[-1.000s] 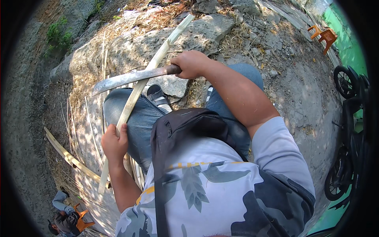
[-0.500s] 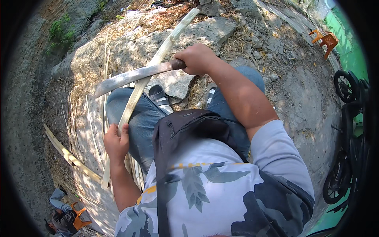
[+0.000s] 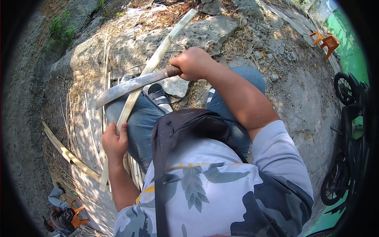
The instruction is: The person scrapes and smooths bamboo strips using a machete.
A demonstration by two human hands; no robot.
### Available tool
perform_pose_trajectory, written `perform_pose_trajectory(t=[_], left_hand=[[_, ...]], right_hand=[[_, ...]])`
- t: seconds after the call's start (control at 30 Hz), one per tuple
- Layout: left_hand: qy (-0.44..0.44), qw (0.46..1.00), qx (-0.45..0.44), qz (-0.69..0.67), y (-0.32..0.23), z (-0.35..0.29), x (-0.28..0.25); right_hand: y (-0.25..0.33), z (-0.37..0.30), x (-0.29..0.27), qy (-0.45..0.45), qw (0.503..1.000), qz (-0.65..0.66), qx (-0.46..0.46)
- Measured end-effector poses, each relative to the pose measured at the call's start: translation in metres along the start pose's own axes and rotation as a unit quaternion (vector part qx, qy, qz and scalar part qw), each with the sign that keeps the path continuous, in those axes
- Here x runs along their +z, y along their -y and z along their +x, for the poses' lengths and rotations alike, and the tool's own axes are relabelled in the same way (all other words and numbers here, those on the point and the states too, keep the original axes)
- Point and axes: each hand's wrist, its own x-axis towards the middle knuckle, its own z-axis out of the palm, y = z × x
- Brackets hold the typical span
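My right hand (image 3: 193, 63) is wrapped round the dark handle of a machete (image 3: 134, 84), whose broad, worn blade points left over my knee. The blade lies across a long pale split-bamboo strip (image 3: 156, 59), touching it or just above it; I cannot tell which. My left hand (image 3: 115, 139) grips the strip near its lower end, thumb on top. From there the strip slants up and away to the right, past the blade, over the stony ground. Its lower tip sticks out beside my left forearm.
Thin strips (image 3: 89, 122) and a longer curved bamboo piece (image 3: 71, 156) lie at the left. Rock slabs (image 3: 213, 31) are ahead. A motorcycle (image 3: 347, 130) and an orange chair (image 3: 327, 42) stand at the right. Another person (image 3: 61, 215) is at the lower left, by an orange chair.
My right hand and the machete have come a little nearer to me, the blade sliding down along the strip. My left hand has barely shifted and keeps its grip.
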Motion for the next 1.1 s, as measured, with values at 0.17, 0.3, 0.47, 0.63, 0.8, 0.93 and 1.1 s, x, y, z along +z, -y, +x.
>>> perform_pose_trajectory(t=[0.17, 0.3, 0.47, 0.63, 0.8, 0.93, 1.1], left_hand=[[-0.036, 0.998, 0.015, -0.048, 0.003, -0.001, 0.009], [-0.033, 0.999, 0.012, -0.02, 0.002, -0.001, 0.006], [-0.004, 1.0, -0.005, 0.007, -0.004, 0.0, -0.001], [-0.001, 1.0, -0.003, 0.015, -0.005, 0.002, 0.001], [-0.004, 1.0, -0.006, -0.005, 0.0, 0.0, 0.002], [0.006, 1.0, 0.01, 0.025, -0.006, 0.005, -0.001], [0.004, 1.0, -0.006, 0.012, -0.012, 0.004, -0.006]], right_hand=[[-0.031, 0.008, 0.01, -0.065, 0.992, 0.093, 0.048], [-0.019, -0.001, 0.011, -0.052, 0.99, 0.098, 0.09], [-0.016, -0.006, 0.003, -0.024, 0.995, 0.075, 0.062], [-0.006, -0.001, 0.006, -0.007, 0.998, 0.054, 0.018], [-0.034, -0.001, -0.004, -0.025, 0.997, 0.028, 0.065], [-0.071, -0.004, 0.014, -0.093, 0.975, 0.104, 0.172], [-0.051, -0.004, 0.009, -0.032, 0.984, 0.118, 0.13]])
